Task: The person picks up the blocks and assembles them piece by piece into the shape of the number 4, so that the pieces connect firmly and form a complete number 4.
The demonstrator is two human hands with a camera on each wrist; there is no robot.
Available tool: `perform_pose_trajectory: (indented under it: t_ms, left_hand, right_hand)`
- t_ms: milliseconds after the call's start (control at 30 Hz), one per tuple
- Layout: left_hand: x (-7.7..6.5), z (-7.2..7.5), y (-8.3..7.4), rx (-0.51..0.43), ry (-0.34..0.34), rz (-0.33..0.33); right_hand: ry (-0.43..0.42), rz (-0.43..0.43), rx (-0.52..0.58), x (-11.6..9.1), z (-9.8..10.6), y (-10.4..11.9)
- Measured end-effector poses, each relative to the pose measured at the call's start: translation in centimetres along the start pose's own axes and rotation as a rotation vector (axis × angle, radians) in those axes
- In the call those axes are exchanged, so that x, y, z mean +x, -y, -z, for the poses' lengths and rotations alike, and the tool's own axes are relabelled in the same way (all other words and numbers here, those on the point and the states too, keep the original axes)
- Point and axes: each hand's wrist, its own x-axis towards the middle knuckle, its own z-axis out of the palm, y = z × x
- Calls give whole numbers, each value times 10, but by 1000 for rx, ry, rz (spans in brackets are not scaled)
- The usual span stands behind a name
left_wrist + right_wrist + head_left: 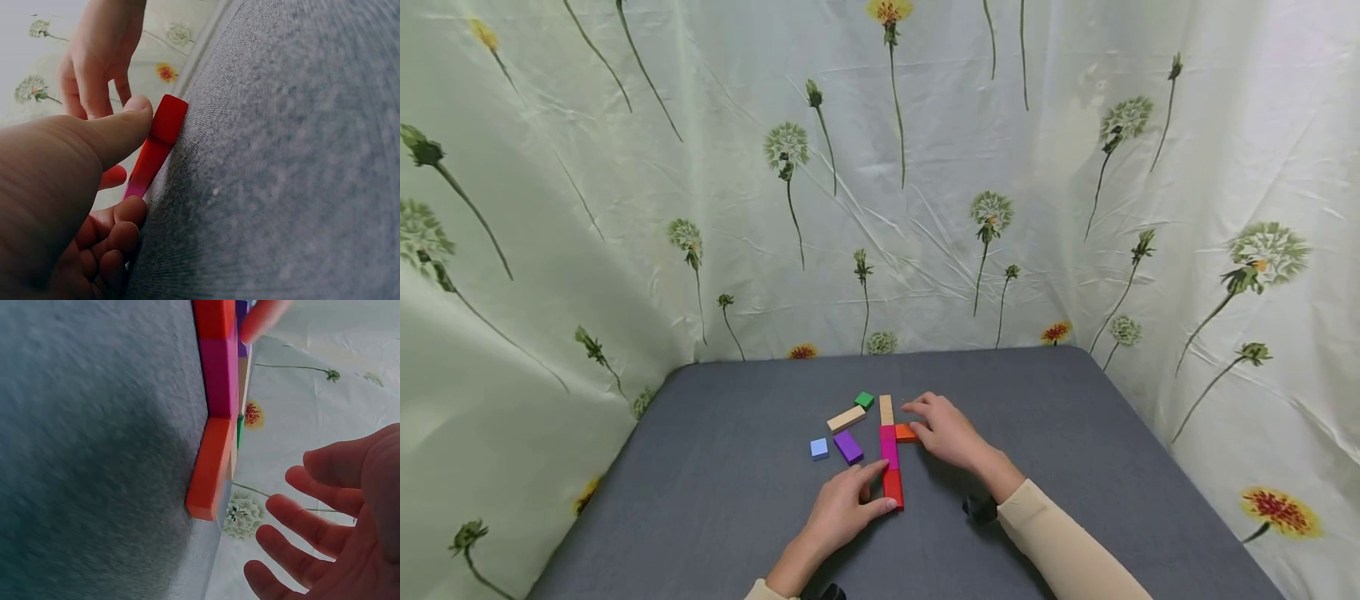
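A row on the table holds a red block (892, 489), a magenta block (889, 447) and a plain wooden block (886, 410), end to end. An orange block (210, 469) juts rightward from the row beside the magenta one. My left hand (844, 504) is at the row's near end. Its thumb touches the red block in the left wrist view, its index finger reaches over the row toward the magenta block, and the other fingers bend loosely alongside. Above and beside the orange block is my right hand (951, 433), fingers spread apart with nothing held in the right wrist view.
Left of the row lie a green block (864, 401), another wooden block (846, 419), a purple block (848, 447) and a light blue cube (819, 449). They rest on a dark grey table (715, 500). Flower-printed curtains (925, 250) surround its far and side edges.
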Motion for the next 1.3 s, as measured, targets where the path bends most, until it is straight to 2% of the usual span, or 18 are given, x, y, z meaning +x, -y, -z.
perform_pose_trajectory:
  t_ms: [233, 567, 767, 1300]
  left_hand:
    - [0, 1, 1, -9, 3, -5]
    - [0, 2, 2, -27, -5, -25]
    - [0, 1, 4, -16, -12, -45]
    - [1, 1, 3, -47, -22, -42]
  right_hand:
    - [13, 13, -49, -13, -8, 2]
    - [3, 54, -253, -19, -16, 10]
    - [47, 33, -327, -19, -22, 12]
    - [81, 47, -388, -21, -23, 12]
